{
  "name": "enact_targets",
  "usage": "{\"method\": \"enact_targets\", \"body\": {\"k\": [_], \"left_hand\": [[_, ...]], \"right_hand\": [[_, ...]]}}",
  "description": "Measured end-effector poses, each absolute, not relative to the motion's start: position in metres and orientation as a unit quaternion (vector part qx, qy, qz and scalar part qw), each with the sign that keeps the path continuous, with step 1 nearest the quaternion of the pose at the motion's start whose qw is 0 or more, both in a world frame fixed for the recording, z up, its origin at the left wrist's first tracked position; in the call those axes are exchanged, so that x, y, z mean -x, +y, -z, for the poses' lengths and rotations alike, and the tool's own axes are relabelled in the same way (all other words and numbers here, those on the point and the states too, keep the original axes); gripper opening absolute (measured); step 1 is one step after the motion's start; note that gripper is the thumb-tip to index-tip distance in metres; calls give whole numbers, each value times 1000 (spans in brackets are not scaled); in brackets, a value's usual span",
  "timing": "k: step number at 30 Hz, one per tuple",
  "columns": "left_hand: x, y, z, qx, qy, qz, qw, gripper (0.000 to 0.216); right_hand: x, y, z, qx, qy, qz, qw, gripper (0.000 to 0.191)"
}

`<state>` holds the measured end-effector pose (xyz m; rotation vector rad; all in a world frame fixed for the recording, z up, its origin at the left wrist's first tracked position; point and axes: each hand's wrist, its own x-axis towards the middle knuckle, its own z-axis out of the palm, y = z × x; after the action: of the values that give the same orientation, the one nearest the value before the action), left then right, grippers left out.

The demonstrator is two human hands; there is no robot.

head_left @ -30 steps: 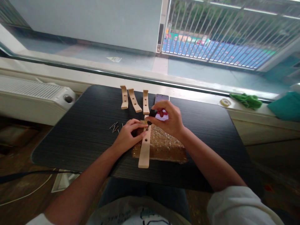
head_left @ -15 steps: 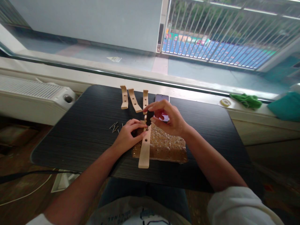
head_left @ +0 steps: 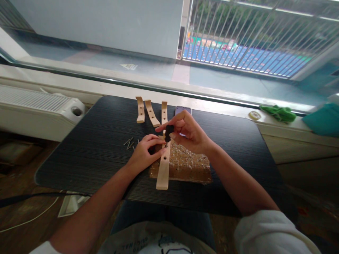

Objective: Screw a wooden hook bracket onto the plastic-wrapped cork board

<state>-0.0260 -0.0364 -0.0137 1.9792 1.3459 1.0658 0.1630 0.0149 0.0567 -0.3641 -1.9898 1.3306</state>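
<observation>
The wooden strip [head_left: 163, 171] lies on a brown bumpy board [head_left: 186, 164], near the middle of the dark surface [head_left: 92, 148]. The right hand [head_left: 189, 135] pinches a small black tool [head_left: 168, 132] and holds it upright, its tip down at the far end of the strip. The left hand [head_left: 143, 154] is curled, and its fingertips touch that same end. I cannot tell if they pinch anything. A few nails [head_left: 129, 143] lie just left of it. Three more wooden pieces [head_left: 151, 113] and a phone [head_left: 182, 109] lie farther back.
</observation>
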Motion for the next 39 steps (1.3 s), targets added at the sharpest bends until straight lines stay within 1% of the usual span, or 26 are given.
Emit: {"method": "enact_targets", "body": {"k": [4, 8, 17, 23, 26, 30, 39], "left_hand": [[25, -36, 13, -733, 494, -394, 254, 17], [25, -36, 13, -732, 495, -393, 254, 17], [26, -36, 14, -735, 493, -392, 252, 18], [27, -35, 16, -736, 489, -394, 252, 18], [27, -35, 16, -735, 488, -397, 253, 18], [26, -36, 16, -734, 489, -398, 253, 18], [25, -36, 16, -729, 496, -395, 257, 20]], "right_hand": [[-166, 19, -54, 108, -783, -497, 358, 24], [-167, 24, -54, 96, -804, -467, 356, 25], [-168, 28, -53, 101, -760, -547, 337, 33], [-172, 30, -55, 112, -762, -545, 331, 34], [-173, 30, -58, 133, -776, -517, 336, 32], [-171, 29, -59, 161, -804, -453, 351, 29], [-165, 27, -52, 163, -826, -321, 433, 24]]}}
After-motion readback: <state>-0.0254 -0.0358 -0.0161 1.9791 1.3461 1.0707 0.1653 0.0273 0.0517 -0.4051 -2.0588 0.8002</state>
